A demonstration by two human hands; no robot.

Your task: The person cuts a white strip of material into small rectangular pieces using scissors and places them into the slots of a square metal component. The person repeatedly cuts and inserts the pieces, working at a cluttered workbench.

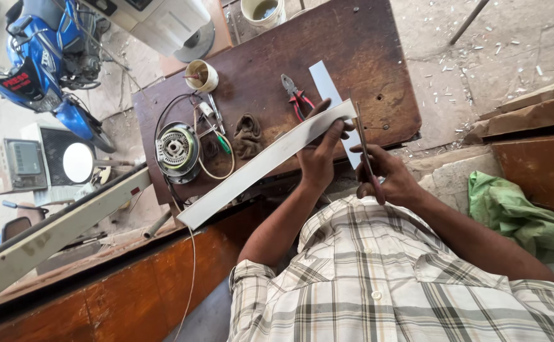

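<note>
While gripping a long white plastic strip (265,163) in left hand (320,157), fingers curled round it above workbench (353,50), right hand (394,179) closed on scissors (364,149) at strip's two-o'clock end, cut seemingly just started; pliers (296,101) at twelve.

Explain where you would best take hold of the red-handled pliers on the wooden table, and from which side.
Take the pliers by the two red handles, coming from above. They lie flat on the table with the metal jaws pointing away, clear of the left hand.
</note>
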